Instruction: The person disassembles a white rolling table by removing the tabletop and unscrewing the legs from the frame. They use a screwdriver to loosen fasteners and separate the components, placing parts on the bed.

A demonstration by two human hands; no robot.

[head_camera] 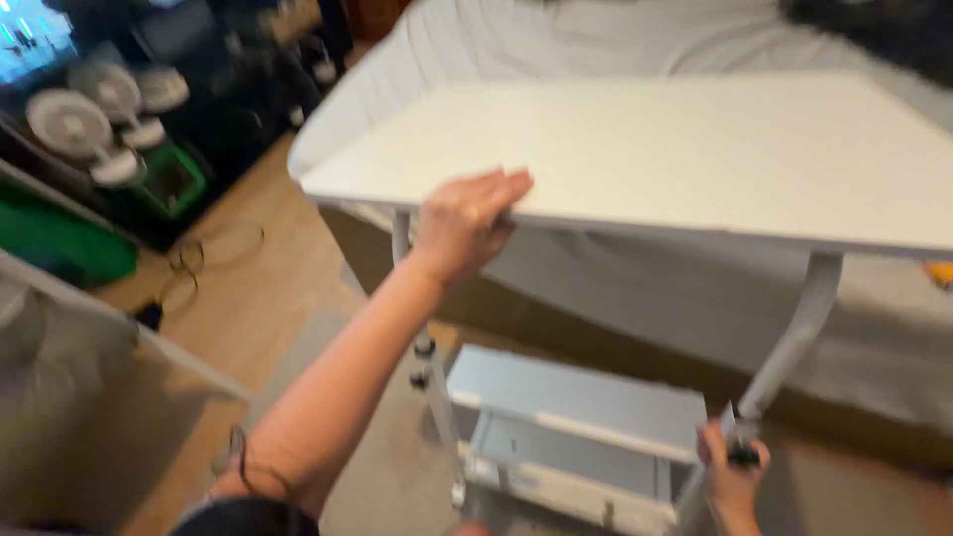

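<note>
— Where was the person's left hand point(465, 220) at that moment?

— It rested on the near edge of the white tabletop point(695, 149), fingers together and laid flat over the top, the thumb tucked beneath the rim, so the hand was clamped on the board's edge. The forearm ran up to it from the lower left.

— And the right hand point(730, 476)?

— It was low at the bottom right, fingers curled tight around a small black knob point(743, 456) on the curved white leg point(794, 333) of the table.

— Where did the table itself stand?

— The tabletop hung over a bed with a pale sheet point(556, 40), which lay behind and below it. A second white leg point(422, 337) dropped under the left hand, and between the two legs, near the floor, sat a white lower shelf point(581, 397) with a drawer-like tray beneath it.

— What else was about?

— A wooden floor point(248, 298) on the left with looped cables point(204, 253) lying on it, a green box point(174, 179) beyond, and several small white fans point(74, 124) stacked in the dim upper left corner. The whole view was blurred
</note>
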